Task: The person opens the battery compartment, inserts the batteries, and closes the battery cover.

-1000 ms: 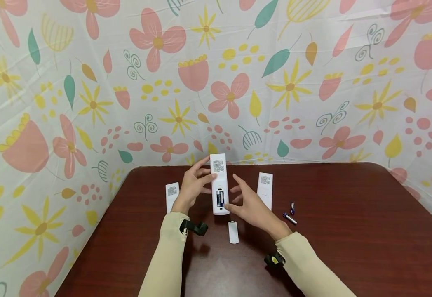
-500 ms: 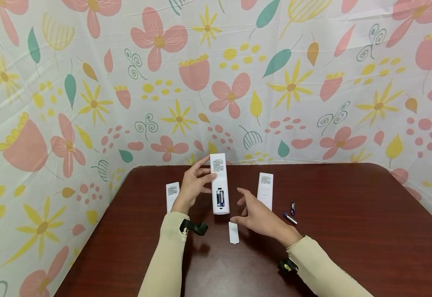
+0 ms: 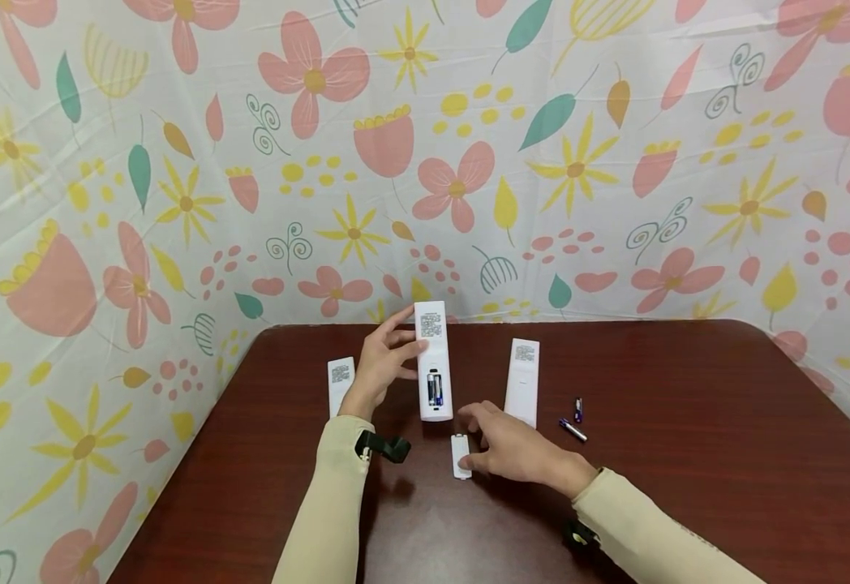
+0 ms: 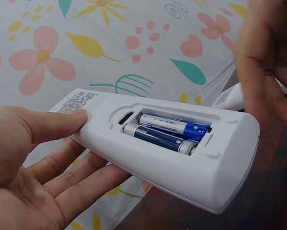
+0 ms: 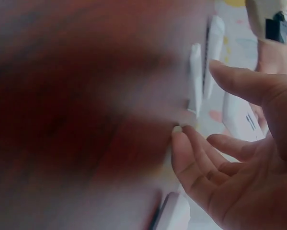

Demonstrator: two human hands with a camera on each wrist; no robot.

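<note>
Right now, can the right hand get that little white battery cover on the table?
Probably yes: the right hand is empty and right by the white battery cover, and nothing seems to block it.

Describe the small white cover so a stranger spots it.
At the dark red-brown table, find the white remote gripped by the left hand. In the head view, the cover lies just below it, by the right hand. Flat and white, it is far shorter than the three remotes.

Long white plastic remote (image 3: pixel 434 356): smooth, soft sheen
Reddish-brown wood-look table (image 3: pixel 688 438) glossy; slim blue-and-silver cylindrical batteries (image 4: pixel 158 140) shiny, metallic; floral white cloth backdrop (image 3: pixel 494 134) matt, lightly creased
</note>
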